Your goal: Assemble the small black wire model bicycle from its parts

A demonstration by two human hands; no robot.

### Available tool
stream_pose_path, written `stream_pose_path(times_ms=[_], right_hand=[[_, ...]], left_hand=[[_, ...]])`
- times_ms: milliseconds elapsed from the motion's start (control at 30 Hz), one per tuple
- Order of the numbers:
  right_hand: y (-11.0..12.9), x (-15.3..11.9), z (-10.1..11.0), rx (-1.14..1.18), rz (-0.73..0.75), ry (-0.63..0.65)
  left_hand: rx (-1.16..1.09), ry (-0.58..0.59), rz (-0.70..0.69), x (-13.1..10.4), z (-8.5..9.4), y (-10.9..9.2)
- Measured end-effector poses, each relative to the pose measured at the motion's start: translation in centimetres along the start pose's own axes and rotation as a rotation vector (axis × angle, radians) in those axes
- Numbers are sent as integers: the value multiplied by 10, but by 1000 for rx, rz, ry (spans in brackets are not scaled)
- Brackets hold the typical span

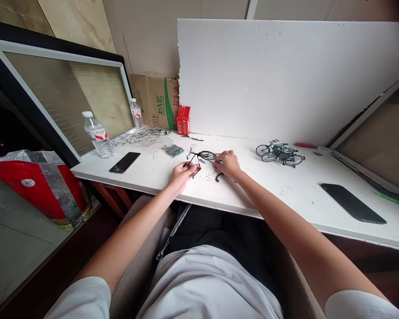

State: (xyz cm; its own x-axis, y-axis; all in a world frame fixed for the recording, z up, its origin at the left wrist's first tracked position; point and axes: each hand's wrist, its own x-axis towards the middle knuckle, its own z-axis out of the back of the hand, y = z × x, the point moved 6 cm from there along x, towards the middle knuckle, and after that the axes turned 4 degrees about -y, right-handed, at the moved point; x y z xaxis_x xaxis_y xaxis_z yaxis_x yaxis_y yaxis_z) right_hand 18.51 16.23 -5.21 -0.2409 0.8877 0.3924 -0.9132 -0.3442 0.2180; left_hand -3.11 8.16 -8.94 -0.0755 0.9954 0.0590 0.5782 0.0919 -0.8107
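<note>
My left hand (182,175) is closed, with thumb and fingers pinching thin black parts of a model bicycle frame (196,170). Just beyond the fingers, a small black spoked wheel (208,155) and slim handlebar-like parts (190,153) show; whether they are joined to the frame I cannot tell. My right hand (228,165) is lowered to the tabletop right of the wheel, its fingers curled together among small dark pieces. What sits between those fingertips is too small to make out. A curved black piece (218,177) lies below the right hand.
Finished-looking model bicycles (279,153) stand at the right. Phones lie left (125,162) and right (352,203). A bag of green parts (174,150), part frames (142,136), water bottles (99,137), a red box (183,120) and a carton (154,102) occupy the back left. A white board (286,79) closes the back.
</note>
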Motion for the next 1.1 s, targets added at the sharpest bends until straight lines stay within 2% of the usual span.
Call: stream_pose_path(times_ms=[300, 500, 600, 800, 967, 1100], right_hand=[[5, 6, -5, -68, -15, 27], [-4, 3, 2, 81, -18, -187], [-14, 1, 5, 215, -53, -271], [-27, -11, 10, 570, -191, -303], [-27, -30, 10, 905, -315, -223], [-15, -50, 8, 1175, -371, -109]], left_hand=[[41, -5, -5, -1, 0, 1], [61, 9, -5, -2, -1, 1], [43, 5, -18, -3, -2, -1], [-32, 0, -29, -2, -2, -3], [-14, -12, -52, -2, 0, -6], [71, -29, -84, -2, 2, -9]])
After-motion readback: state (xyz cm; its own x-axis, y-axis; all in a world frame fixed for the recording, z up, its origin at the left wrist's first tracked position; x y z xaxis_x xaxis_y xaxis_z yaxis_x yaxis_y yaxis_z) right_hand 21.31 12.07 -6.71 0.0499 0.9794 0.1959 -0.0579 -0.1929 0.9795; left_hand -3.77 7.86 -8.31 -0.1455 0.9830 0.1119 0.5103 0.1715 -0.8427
